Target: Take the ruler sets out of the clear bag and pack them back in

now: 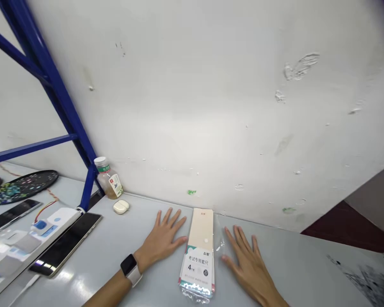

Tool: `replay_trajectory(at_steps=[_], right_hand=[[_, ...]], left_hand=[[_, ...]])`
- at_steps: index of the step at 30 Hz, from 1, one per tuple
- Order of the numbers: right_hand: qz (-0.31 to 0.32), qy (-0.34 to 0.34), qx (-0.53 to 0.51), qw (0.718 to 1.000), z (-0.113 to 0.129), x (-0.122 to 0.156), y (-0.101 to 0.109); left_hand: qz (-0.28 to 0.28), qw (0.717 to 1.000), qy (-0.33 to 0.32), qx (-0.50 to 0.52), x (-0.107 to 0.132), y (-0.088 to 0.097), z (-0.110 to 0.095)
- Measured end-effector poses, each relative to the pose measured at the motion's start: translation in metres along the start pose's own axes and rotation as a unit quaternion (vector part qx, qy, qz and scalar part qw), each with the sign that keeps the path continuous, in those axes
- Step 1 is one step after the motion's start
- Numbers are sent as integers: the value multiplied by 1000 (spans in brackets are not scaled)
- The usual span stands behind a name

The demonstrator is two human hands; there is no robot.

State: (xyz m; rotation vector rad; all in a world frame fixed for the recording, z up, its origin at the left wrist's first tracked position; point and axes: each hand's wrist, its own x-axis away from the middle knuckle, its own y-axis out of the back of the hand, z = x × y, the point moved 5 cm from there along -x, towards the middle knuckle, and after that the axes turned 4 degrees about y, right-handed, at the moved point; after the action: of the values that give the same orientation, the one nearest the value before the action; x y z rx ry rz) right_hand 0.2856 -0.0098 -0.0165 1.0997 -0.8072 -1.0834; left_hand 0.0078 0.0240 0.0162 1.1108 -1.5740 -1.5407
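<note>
Both palms rest on the grey tabletop (160,277). Between them lies a long ruler set package (198,256) in a clear plastic sleeve, cream at the far end, with a white and teal label printed "4" and Chinese characters. My left hand (163,238) is flat with fingers spread, its thumb close to the package's left edge. A smartwatch (131,268) with a pale band is on the left wrist. My right hand (248,264) also lies flat, fingers apart, just right of the package beside the loose edge of the plastic sleeve. Neither hand holds anything.
A phone (67,243) lies at left by a white power strip (59,219) with plugs. Behind are a pale earbud case (120,207) and a clear bottle (110,181). A blue metal frame (60,98) stands left; a white wall (195,106) closes the back.
</note>
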Motion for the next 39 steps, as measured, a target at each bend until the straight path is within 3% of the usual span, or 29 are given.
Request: replay_trajectory(at_steps=[10, 17, 39], right_hand=[[17, -26, -31, 999, 9, -1, 11], [26, -45, -51, 997, 15, -2, 18], [46, -27, -14, 998, 20, 1, 18]], left_hand=[[-33, 999, -7, -2, -3, -11, 7], [4, 1000, 13, 6, -5, -8, 5], [11, 1000, 17, 7, -6, -5, 6]])
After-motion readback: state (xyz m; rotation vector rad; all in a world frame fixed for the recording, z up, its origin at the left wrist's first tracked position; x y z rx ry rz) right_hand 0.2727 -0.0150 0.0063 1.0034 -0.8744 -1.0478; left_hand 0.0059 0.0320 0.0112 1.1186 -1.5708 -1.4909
